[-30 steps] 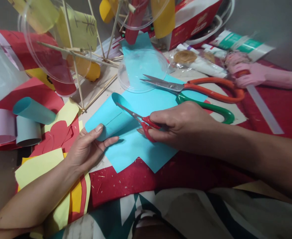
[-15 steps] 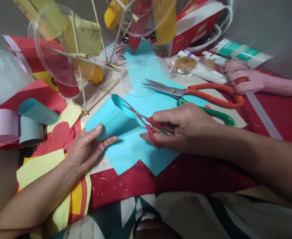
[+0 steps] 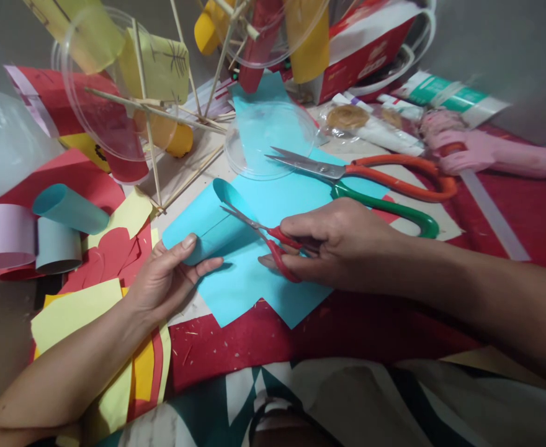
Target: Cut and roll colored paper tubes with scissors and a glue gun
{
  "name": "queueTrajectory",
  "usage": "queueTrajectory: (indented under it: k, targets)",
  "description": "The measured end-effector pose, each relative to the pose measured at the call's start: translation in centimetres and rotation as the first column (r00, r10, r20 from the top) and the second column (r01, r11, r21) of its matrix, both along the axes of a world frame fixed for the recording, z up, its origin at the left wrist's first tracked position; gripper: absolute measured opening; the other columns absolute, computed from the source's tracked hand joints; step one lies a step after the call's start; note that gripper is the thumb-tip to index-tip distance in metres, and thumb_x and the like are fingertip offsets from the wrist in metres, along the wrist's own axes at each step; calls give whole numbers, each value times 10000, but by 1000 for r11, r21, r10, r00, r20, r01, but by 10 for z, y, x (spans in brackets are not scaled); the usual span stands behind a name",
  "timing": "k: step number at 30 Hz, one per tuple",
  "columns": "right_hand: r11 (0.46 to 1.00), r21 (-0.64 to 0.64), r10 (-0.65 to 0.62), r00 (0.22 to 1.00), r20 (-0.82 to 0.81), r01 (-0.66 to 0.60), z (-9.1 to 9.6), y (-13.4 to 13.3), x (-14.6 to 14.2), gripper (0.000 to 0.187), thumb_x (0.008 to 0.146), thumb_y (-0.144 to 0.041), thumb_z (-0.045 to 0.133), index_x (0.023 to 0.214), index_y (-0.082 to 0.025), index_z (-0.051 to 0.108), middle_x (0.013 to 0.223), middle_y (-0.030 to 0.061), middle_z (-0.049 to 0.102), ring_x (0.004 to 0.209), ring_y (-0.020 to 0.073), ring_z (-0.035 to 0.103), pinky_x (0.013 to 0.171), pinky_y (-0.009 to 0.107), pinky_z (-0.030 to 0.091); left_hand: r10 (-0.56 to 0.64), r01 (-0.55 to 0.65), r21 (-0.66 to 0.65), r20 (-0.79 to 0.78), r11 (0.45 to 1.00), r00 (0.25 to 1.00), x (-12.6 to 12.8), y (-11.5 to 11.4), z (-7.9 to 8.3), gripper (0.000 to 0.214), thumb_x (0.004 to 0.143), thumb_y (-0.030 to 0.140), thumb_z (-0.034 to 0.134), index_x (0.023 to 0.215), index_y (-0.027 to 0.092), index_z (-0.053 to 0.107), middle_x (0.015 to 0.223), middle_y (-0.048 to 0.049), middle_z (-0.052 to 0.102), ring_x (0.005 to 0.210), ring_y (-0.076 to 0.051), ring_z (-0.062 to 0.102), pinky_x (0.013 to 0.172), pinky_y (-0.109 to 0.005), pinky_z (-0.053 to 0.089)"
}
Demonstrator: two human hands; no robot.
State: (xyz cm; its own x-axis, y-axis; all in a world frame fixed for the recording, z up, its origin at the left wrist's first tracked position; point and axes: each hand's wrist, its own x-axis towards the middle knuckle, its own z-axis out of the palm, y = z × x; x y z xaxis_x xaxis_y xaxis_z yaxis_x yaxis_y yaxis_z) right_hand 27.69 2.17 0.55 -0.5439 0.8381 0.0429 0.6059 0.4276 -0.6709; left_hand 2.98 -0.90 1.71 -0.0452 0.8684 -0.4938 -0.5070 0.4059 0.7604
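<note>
My left hand (image 3: 170, 273) grips a rolled blue paper tube (image 3: 203, 226) near its lower left end, thumb on top and fingers beneath. In my right hand (image 3: 333, 245) is a small pair of scissors (image 3: 277, 239) with red handles, finger and thumb in the loops. Its slightly parted blades are at the tube's open right end, one seeming to lie over the paper edge; whether they bite cannot be told. Below both hands lies a flat blue paper sheet (image 3: 273, 285) with a notched front edge.
Large scissors (image 3: 389, 180) with orange and green handles lie behind my right hand. Stick frames with clear plastic discs (image 3: 110, 87) stand at the back left. Paper rolls (image 3: 5, 236) and coloured scraps lie left. A pink glue gun (image 3: 487, 152) rests at the right.
The small scissors have moved left and slightly down, so their tips now overlap the tube's open end. The tube has shifted slightly right in my left hand.
</note>
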Motion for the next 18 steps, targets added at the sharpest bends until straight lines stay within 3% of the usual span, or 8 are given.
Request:
queueTrajectory:
  k: [11, 18]
  targets:
    - [997, 73, 14, 1000, 20, -16, -3, 0, 2, 334, 836, -421, 615, 585, -218, 527, 465, -44, 381, 480, 113, 328, 534, 289, 213, -6, 6, 8, 1, 1000, 1000, 0, 0, 0, 282, 578, 96, 970, 674, 144, 709, 655, 52, 665, 641, -141, 702, 647, -349, 706]
    - [994, 111, 11, 1000, 22, -13, -6, 1, 1, 310, 830, -381, 568, 573, -215, 522, 478, -25, 456, 480, 112, 362, 523, 284, 217, -1, 1, 7, -6, 1000, 1000, 0, 0, -2, 248, 634, 98, 940, 689, 158, 706, 685, 49, 677, 669, -137, 713, 687, -318, 691]
